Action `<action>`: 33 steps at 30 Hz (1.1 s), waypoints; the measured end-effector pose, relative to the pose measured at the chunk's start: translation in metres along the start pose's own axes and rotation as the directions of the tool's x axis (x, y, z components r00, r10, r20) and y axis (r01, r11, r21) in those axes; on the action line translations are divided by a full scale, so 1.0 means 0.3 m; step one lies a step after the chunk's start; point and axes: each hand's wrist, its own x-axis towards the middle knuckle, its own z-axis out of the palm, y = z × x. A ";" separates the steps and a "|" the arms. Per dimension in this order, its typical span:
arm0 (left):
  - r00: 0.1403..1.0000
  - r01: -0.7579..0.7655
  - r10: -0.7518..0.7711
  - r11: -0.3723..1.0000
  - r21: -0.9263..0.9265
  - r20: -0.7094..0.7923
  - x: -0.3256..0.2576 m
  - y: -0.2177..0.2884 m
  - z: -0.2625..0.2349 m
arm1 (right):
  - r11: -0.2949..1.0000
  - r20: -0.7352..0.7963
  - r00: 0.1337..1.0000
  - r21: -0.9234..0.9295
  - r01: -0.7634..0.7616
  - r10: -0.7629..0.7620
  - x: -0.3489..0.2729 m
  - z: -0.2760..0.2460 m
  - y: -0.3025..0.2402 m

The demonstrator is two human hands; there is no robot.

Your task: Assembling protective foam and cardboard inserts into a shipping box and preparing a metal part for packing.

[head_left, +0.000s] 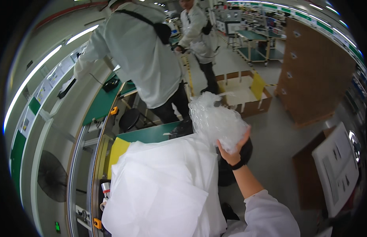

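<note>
My right hand (234,152), with a black band at its wrist, holds a crumpled clump of clear plastic film (217,120). Its thumb and fingers curve round the near side of the clump. Under the hand is a dark, rounded black shape (227,173), partly hidden, whose kind I cannot make out. To the left of the clump, white foam-like sheets (163,181) lie in a loose stack on the workbench. My left hand does not show.
Two people in white coats (144,51) stand ahead, one close to the bench. An open cardboard box (254,108) sits on the floor beyond the clump, and a tall brown carton stack (313,71) rises at right. A black stool (130,119) and a fan (51,173) are at left.
</note>
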 end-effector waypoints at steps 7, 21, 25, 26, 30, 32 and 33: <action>0.999 0.005 -0.007 0.999 -0.048 -0.034 -0.034 -0.034 0.154 | 0.252 0.039 0.563 -0.919 -0.304 0.825 -0.307 0.152 0.773; 0.964 -0.264 0.261 0.935 -0.235 -0.047 -0.342 -0.404 -0.019 | 0.919 0.788 0.518 -0.394 0.011 0.332 -0.498 -0.002 -0.190; 0.934 -0.357 0.351 0.913 -0.197 -0.067 -0.428 -0.586 -0.252 | 0.986 0.882 0.442 -0.160 -0.049 0.165 -0.474 -0.028 -0.776; 0.922 -0.386 0.372 0.885 -0.261 -0.104 -0.455 -0.648 -0.320 | 0.988 0.914 0.386 -0.081 -0.129 0.125 -0.498 -0.032 -0.925; 0.874 -0.461 0.323 0.790 -0.405 -0.364 -0.509 -0.917 -0.602 | 0.944 0.956 -0.224 0.111 -0.311 -0.187 -0.707 -0.080 -1.377; 0.815 -0.523 0.232 0.689 -0.502 -0.531 -0.597 -1.011 -0.703 | 0.928 0.713 -0.594 0.278 -0.246 -0.371 -0.806 -0.104 -1.554; 0.786 -0.546 0.190 0.658 -0.518 -0.588 -0.627 -1.070 -0.744 | 0.887 0.536 -0.725 0.397 -0.237 -0.433 -0.862 -0.111 -1.623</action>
